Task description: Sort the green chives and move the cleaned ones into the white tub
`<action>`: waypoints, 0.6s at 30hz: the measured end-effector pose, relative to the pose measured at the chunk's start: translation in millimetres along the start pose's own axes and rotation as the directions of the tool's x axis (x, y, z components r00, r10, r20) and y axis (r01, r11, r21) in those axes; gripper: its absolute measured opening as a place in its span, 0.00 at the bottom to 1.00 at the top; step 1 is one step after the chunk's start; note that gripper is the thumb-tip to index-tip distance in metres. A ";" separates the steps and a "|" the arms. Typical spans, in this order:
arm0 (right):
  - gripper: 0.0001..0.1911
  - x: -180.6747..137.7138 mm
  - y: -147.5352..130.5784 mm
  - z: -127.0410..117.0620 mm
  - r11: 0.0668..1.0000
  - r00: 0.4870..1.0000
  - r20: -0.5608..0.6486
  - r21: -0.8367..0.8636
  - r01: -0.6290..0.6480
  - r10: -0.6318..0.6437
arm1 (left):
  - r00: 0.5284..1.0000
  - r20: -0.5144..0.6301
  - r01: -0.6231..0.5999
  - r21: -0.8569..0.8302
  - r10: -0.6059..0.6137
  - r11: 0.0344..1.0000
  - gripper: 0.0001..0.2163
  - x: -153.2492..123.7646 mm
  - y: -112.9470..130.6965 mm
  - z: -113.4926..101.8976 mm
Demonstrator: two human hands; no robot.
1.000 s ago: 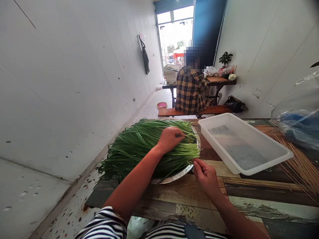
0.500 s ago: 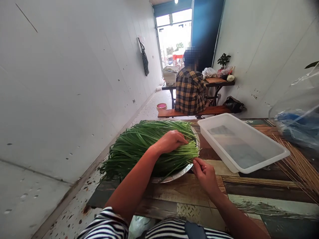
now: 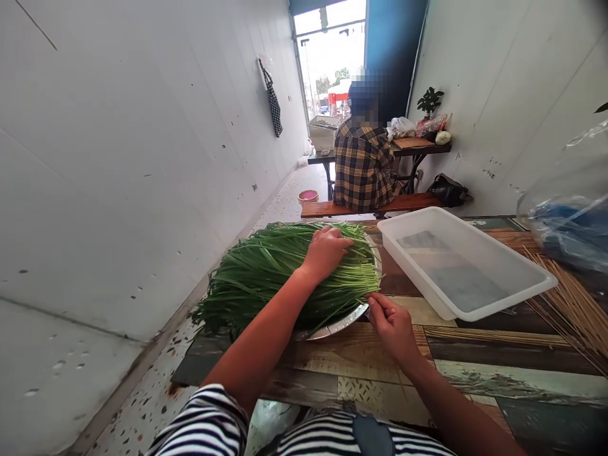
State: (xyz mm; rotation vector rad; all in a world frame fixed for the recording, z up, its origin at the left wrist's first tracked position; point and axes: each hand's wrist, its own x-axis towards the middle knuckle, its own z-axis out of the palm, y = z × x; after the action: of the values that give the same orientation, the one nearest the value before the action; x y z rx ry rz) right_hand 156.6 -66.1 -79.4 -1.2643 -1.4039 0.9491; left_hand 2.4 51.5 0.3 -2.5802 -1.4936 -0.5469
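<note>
A thick heap of green garlic chives (image 3: 266,266) lies in a round metal tray (image 3: 339,326), pale stem ends to the right and leaves hanging over the left side. My left hand (image 3: 327,252) rests on the far stems with its fingers bent round some of them; the fingertips are partly hidden. Beside the tray's right rim, my right hand (image 3: 393,324) is closed in a pinch at the stem ends. A thin stick like a bamboo skewer shows faintly below that hand. Its tip is too small to make out.
Right of the metal tray stands a white plastic bin (image 3: 456,307). Loose bamboo skewers (image 3: 570,310) and a clear plastic bag (image 3: 570,215) lie farther right on the plank-patterned table (image 3: 375,361). Ahead, a person in a plaid shirt (image 3: 361,168) sits on a bench (image 3: 318,209).
My left hand has moved away from me, from the near stems to the farther ones. My right hand stays pinched by the tray rim. The view has tilted slightly down.
</note>
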 end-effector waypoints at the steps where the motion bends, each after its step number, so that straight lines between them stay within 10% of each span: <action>1: 0.18 0.2 -0.2 0.1 1.000 1.000 0.003 0.008 0.004 -0.004 | 1.000 -0.006 -0.012 0.006 0.012 1.000 0.07 0.0 0.1 -1.0; 18: 0.19 -1.1 -6.4 -0.2 0.997 0.999 0.024 0.065 -0.048 0.047 | 0.999 -0.026 -0.051 -0.318 0.045 0.947 0.04 -8.5 3.2 -5.3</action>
State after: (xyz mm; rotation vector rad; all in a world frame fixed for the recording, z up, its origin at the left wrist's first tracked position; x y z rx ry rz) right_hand 155.4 -68.1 -73.4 -1.2460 -1.3542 1.0365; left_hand 0.0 41.5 2.4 -2.8286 -1.4347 -0.8697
